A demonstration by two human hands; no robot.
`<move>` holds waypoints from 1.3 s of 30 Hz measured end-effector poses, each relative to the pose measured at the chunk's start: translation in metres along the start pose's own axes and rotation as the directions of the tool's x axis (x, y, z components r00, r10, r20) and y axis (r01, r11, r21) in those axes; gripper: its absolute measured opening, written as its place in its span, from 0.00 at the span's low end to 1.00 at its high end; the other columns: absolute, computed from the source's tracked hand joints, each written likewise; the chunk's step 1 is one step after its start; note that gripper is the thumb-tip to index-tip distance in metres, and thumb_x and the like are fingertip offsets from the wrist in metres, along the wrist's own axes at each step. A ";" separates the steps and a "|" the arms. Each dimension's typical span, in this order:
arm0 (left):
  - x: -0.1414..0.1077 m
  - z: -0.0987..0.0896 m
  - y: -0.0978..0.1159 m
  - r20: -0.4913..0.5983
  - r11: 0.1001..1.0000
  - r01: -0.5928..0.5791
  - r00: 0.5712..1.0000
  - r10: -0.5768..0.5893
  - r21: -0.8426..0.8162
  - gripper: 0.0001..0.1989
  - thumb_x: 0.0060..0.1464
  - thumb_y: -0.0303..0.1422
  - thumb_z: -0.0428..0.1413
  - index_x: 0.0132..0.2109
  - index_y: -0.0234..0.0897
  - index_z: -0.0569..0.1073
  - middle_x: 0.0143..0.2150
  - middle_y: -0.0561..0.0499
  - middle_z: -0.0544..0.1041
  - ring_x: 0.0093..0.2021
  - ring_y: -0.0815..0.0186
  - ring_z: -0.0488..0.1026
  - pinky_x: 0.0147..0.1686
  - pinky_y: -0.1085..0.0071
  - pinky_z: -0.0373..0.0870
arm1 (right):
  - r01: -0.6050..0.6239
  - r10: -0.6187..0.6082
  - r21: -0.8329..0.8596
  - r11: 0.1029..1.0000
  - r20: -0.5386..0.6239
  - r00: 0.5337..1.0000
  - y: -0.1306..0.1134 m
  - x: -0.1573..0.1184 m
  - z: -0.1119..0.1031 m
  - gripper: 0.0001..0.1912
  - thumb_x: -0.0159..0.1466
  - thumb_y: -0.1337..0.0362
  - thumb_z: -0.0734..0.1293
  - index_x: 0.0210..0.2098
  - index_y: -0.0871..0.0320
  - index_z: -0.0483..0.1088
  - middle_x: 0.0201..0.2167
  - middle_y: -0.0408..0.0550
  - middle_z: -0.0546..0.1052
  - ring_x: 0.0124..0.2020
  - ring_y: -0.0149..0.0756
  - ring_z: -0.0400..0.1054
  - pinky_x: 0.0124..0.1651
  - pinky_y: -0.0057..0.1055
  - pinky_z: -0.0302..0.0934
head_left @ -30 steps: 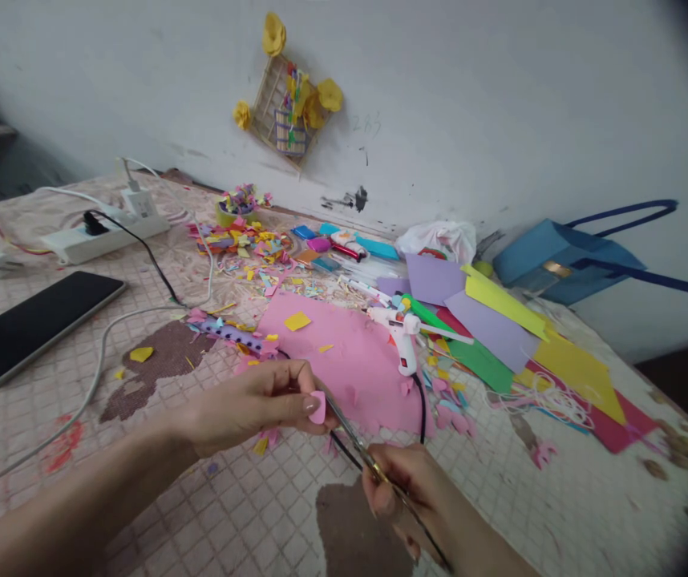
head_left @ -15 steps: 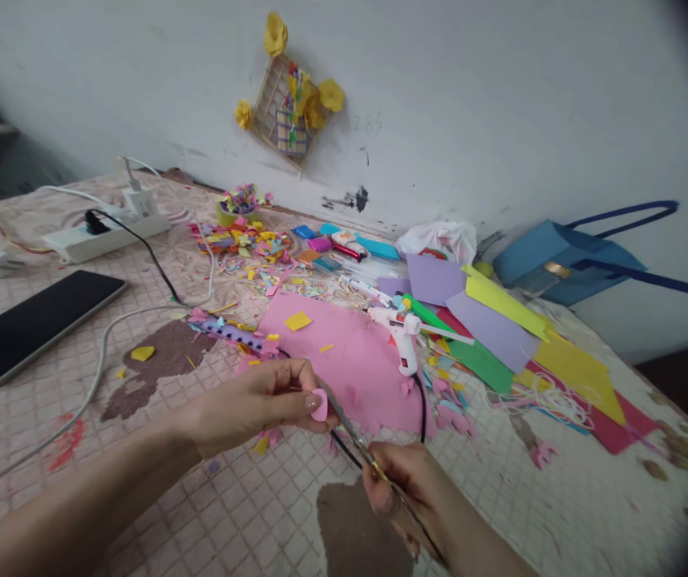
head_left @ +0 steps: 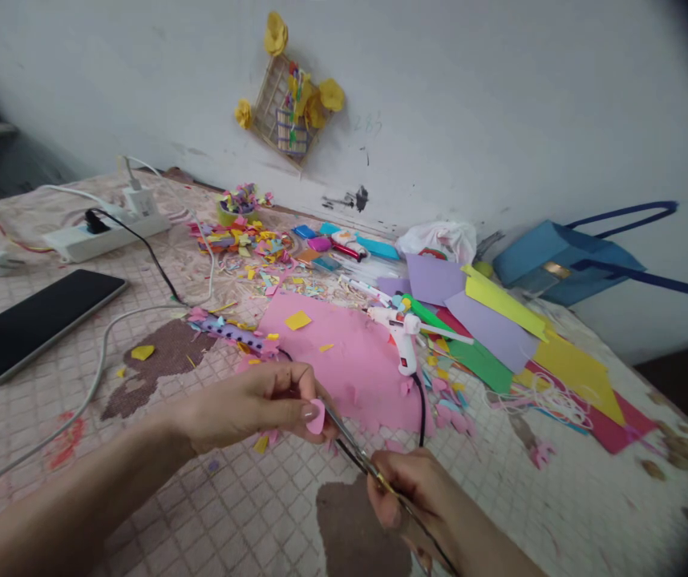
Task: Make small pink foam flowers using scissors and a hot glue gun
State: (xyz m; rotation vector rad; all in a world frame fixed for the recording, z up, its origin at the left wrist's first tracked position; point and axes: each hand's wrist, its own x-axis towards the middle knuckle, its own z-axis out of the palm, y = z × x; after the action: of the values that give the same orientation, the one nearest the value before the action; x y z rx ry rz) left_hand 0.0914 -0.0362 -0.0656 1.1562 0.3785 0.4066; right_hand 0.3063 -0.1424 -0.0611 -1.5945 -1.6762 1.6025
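Between thumb and fingers, my left hand [head_left: 260,405] pinches a small pink paper piece [head_left: 317,418] with a rounded edge. My right hand [head_left: 413,497] grips a pair of scissors [head_left: 353,449], whose blades point up and left, right beside the pink piece. Whether the blades touch the paper I cannot tell. Behind both hands lies a pink sheet [head_left: 344,344] with yellow scraps on it. A white hot glue gun [head_left: 402,336] rests at the sheet's right edge, its black cord running down beneath the scissors.
A phone [head_left: 37,324] and a white power strip [head_left: 107,236] with cables lie on the left. Paper scraps [head_left: 248,240] are heaped at the back. Coloured sheets [head_left: 494,328] and tangled white string [head_left: 548,401] spread to the right, near a blue bag [head_left: 560,260].
The scissors and my right hand have shifted slightly right and down. My left hand still pinches the pink piece, which has moved a little left and turned slightly.
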 end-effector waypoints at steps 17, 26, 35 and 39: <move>0.000 0.004 0.002 0.074 0.977 0.202 0.976 -0.207 0.064 0.06 0.53 0.31 0.56 0.31 0.34 0.68 0.35 0.49 0.77 0.36 0.64 0.76 0.35 0.68 0.71 | 0.093 -0.071 0.116 0.989 -0.178 0.981 -0.007 0.008 -0.006 0.15 0.57 0.53 0.65 0.30 0.60 0.66 0.18 0.36 0.58 0.17 0.24 0.51 0.19 0.22 0.48; 0.002 0.015 0.002 0.074 0.923 0.255 0.955 -0.287 0.289 0.07 0.54 0.34 0.54 0.31 0.36 0.68 0.30 0.51 0.77 0.30 0.65 0.76 0.28 0.72 0.70 | 0.186 -0.188 -0.025 0.982 -0.112 0.976 -0.021 0.033 0.002 0.02 0.58 0.69 0.63 0.30 0.61 0.67 0.20 0.36 0.58 0.21 0.23 0.48 0.20 0.20 0.43; 0.003 0.013 -0.004 0.003 0.905 0.225 0.970 -0.242 0.361 0.07 0.54 0.35 0.54 0.32 0.35 0.70 0.30 0.52 0.75 0.31 0.66 0.74 0.32 0.71 0.70 | 0.243 -0.255 -0.098 0.965 -0.125 0.959 -0.025 0.037 0.003 0.04 0.56 0.71 0.61 0.25 0.60 0.63 0.19 0.36 0.59 0.20 0.24 0.49 0.20 0.21 0.44; 0.004 0.011 -0.004 -0.072 0.964 0.169 0.985 -0.158 0.205 0.09 0.51 0.36 0.57 0.36 0.35 0.69 0.34 0.51 0.76 0.36 0.66 0.73 0.37 0.69 0.70 | 0.262 -0.244 0.032 0.965 -0.274 0.930 -0.026 0.036 0.000 0.06 0.59 0.65 0.63 0.26 0.60 0.63 0.18 0.37 0.61 0.19 0.24 0.53 0.21 0.21 0.48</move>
State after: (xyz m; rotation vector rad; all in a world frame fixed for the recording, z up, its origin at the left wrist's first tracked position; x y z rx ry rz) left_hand 0.1013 -0.0446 -0.0657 1.3109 0.5720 0.2577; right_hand 0.2819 -0.1056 -0.0548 -1.4212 -1.5897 1.2416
